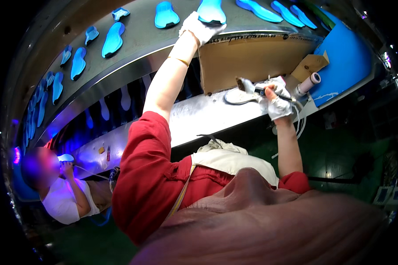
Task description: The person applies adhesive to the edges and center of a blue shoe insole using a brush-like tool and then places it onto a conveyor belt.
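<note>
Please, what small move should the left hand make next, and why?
I think perhaps draw the blue insole off the belt toward the bench: the left hand is at the insole's dark near end, by the belt's edge, while the right hand holds a brush.

The blue insole at the left hand is cut off by the view's upper edge. Near the left end of the worktop, a co-worker's head is blurred; insoles crowded at the left end of the conveyor are too small to be counted.
</note>
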{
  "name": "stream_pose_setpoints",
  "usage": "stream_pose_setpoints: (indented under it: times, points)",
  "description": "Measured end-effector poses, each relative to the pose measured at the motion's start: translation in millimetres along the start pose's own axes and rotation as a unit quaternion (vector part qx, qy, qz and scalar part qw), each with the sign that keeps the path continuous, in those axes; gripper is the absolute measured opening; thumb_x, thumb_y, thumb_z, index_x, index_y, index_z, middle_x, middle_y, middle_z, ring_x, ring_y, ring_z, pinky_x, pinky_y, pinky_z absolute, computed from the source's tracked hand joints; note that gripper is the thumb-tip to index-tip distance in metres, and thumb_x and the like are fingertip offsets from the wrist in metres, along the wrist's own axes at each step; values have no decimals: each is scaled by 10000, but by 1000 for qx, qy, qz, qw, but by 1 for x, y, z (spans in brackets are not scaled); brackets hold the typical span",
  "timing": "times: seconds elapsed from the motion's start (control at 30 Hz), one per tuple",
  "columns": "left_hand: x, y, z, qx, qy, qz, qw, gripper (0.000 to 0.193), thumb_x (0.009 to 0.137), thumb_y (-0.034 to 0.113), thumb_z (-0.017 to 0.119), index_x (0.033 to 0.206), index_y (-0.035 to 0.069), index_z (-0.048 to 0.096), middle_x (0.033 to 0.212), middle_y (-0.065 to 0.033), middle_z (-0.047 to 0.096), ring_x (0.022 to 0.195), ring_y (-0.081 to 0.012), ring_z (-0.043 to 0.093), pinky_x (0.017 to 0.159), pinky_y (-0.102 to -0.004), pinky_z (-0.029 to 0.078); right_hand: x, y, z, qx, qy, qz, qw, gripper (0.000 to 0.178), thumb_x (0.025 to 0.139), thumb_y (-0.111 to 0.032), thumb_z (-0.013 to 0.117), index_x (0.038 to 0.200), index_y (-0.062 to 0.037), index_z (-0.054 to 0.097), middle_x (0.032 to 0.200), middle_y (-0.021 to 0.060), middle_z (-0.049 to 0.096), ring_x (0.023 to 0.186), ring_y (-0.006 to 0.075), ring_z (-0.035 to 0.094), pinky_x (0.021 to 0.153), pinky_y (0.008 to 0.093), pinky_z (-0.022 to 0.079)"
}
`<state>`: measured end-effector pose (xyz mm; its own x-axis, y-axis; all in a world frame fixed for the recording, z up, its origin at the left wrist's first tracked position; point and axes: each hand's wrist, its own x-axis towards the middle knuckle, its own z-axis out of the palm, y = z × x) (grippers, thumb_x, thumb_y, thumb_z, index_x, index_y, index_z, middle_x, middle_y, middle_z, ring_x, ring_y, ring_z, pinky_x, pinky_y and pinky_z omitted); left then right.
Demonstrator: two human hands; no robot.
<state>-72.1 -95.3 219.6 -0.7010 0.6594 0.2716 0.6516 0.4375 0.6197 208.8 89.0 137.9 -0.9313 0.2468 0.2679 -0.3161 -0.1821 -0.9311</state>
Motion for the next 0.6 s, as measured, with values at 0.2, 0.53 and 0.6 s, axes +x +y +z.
stream_pose_setpoints:
  times: [0.2,0.53,0.6]
  points:
    - [-14,-29,-13,-325,104,-6,940,458,890,244,592,1278,19,498,1104,-158,636,1048,-274,595,891,-416,484,-5,5,-13,-37,15,-7,999,142,839,-44,678,947,-20,589,902,60,637,772,127,615,737,242,513]
    - [-69,-76,-61,350,266,51,897,244,814,380,635,886,163,718,890,-95,640,854,-281,605,787,-392,484,25,45,-21,-45,-85,86,992,194,808,1,684,945,-64,562,804,28,603,757,118,595,751,250,467]
    - [-97,-54,-60,296,297,91,903,225,780,340,691,849,127,712,871,-94,639,819,-285,590,761,-378,477,29,52,-23,-15,-75,102,992,200,812,-3,688,957,-70,568,858,36,626,810,123,622,735,255,497]
